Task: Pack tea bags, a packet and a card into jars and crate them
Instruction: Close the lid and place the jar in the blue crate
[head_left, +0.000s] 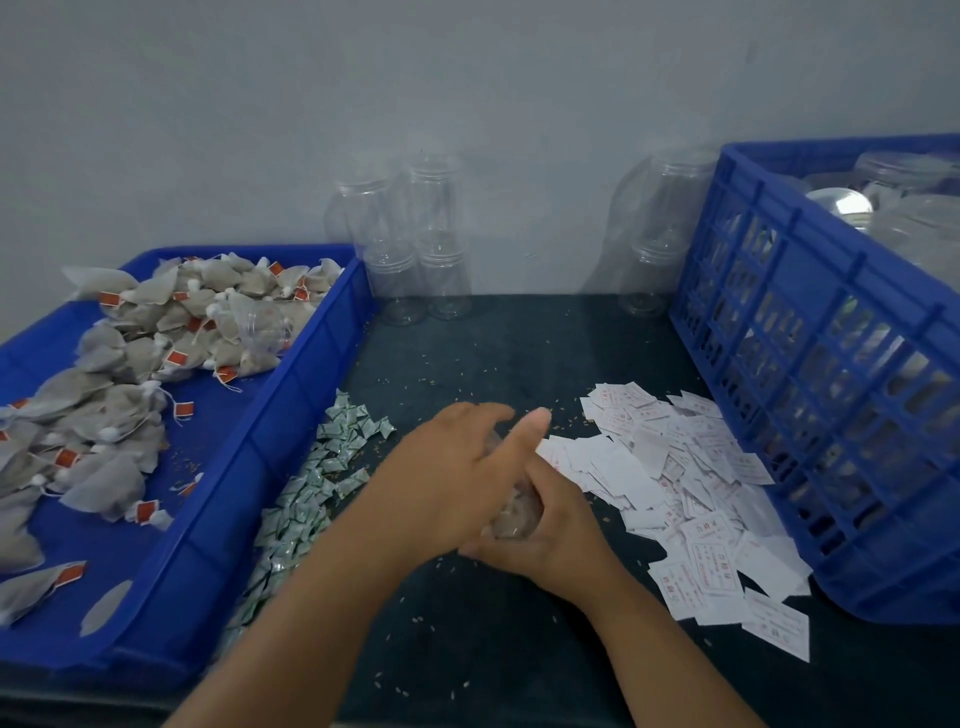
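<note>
one dark tabletop (493, 353) carries everything. right of the held jar (511, 517), a blue lattice crate (810, 364) holds lidded jars (904, 171). left of it is a blue tray (291, 395) of tea bags (124, 405), and behind it empty clear jars (415, 249). white cards (691, 483) lie just right of it, green-and-white packets (311, 493) just left. the left hand (452, 467) curls over its top and the right hand (556, 535) grasps its body.
</note>
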